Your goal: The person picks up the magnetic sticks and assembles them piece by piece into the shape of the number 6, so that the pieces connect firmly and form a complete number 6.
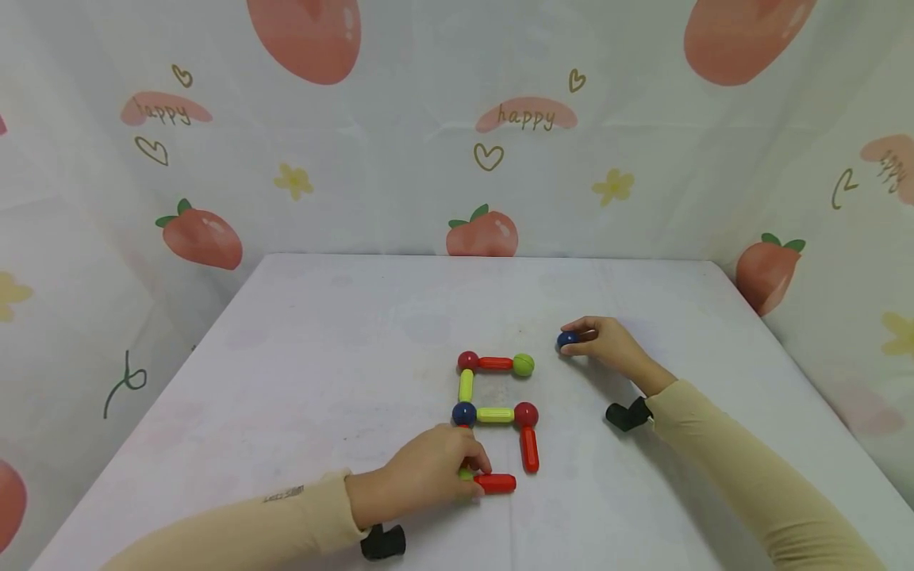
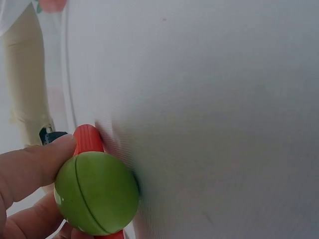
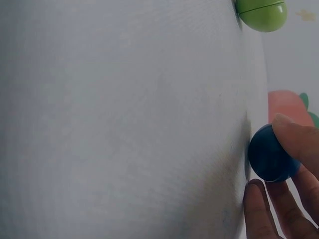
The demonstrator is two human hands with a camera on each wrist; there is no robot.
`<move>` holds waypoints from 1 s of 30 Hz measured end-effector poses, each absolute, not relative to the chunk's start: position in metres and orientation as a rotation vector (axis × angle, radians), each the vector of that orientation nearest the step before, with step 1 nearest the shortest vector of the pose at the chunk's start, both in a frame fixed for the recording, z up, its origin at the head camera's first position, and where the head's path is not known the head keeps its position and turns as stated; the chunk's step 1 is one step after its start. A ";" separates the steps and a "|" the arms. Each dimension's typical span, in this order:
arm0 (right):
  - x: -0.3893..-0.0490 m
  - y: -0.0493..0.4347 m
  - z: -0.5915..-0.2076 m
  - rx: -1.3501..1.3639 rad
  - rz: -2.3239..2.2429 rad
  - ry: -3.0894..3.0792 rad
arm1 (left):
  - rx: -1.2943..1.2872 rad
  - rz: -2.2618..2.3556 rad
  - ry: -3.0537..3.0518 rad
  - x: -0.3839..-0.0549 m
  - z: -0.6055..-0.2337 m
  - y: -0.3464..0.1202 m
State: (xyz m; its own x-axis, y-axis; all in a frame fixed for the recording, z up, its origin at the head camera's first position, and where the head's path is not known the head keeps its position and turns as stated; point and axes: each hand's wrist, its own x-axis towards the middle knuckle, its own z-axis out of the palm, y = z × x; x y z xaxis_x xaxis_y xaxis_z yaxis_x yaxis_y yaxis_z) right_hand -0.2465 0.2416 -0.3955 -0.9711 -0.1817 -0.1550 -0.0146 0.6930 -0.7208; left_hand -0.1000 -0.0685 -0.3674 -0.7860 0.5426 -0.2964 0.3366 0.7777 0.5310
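Note:
My left hand (image 1: 432, 464) grips a green ball (image 2: 97, 194) at the near corner of a ball-and-rod figure, thumb at its joint with a red rod (image 1: 496, 483). In the head view its fingers hide most of that ball and a second red rod leading up to a blue ball (image 1: 464, 413). My right hand (image 1: 610, 342) pinches a separate dark blue ball (image 3: 271, 153) between thumb and fingers, close over the table to the right of the figure's far green ball (image 1: 524, 365). Another red rod (image 1: 529, 450) points toward me from the middle red ball (image 1: 526, 414).
A far red ball (image 1: 468, 362), a red rod (image 1: 496, 363) and yellow-green rods (image 1: 495, 415) make up the rest of the figure. It lies flat on a white-covered table (image 1: 321, 341). A printed curtain (image 1: 400, 159) hangs behind. Black wrist devices (image 1: 384, 542) sit under both sleeves.

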 end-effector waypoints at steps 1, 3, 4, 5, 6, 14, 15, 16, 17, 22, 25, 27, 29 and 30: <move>-0.247 0.242 -0.396 -0.159 -1.141 2.690 | 0.665 0.624 2.535 -0.100 -0.368 -0.068; -0.247 0.242 -0.396 -0.164 -1.138 2.692 | 0.676 0.596 2.543 -0.101 -0.368 -0.067; -0.248 0.242 -0.396 -0.166 -1.137 2.692 | 0.679 0.587 2.544 -0.101 -0.368 -0.066; -0.248 0.242 -0.396 -0.166 -1.137 2.692 | 0.679 0.580 2.545 -0.101 -0.368 -0.066; -0.248 0.242 -0.395 -0.168 -1.133 2.693 | 0.683 0.572 2.549 -0.101 -0.368 -0.065; -0.249 0.242 -0.398 -0.160 -1.127 2.695 | 0.666 0.560 2.553 -0.101 -0.368 -0.063; -0.249 0.242 -0.398 -0.159 -1.123 2.696 | 0.662 0.559 2.552 -0.101 -0.368 -0.063; -0.249 0.242 -0.398 -0.156 -1.121 2.697 | 0.659 0.558 2.550 -0.101 -0.368 -0.063; -0.248 0.242 -0.398 -0.154 -1.119 2.699 | 0.656 0.559 2.549 -0.101 -0.368 -0.063; -0.247 0.242 -0.400 -0.133 -1.141 2.698 | 0.655 0.567 2.543 -0.101 -0.369 -0.063; -0.245 0.241 -0.400 -0.113 -1.160 2.690 | 0.659 0.570 2.542 -0.101 -0.369 -0.063; -0.243 0.239 -0.398 -0.101 -1.175 2.683 | 0.667 0.570 2.543 -0.101 -0.369 -0.063; -0.240 0.237 -0.395 -0.094 -1.197 2.676 | 0.675 0.570 2.545 -0.101 -0.368 -0.063; -0.238 0.235 -0.393 -0.094 -1.209 2.672 | 0.678 0.568 2.547 -0.101 -0.368 -0.063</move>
State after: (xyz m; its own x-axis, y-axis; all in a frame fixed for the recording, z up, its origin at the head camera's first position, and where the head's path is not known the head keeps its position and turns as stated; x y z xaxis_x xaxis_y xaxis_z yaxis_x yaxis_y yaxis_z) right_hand -0.2377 0.2353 -0.3926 -0.9765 -0.1428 -0.1613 0.0268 0.6623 -0.7487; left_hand -0.1013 -0.0632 -0.3684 -0.7820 0.5430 -0.3060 0.3613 0.7950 0.4873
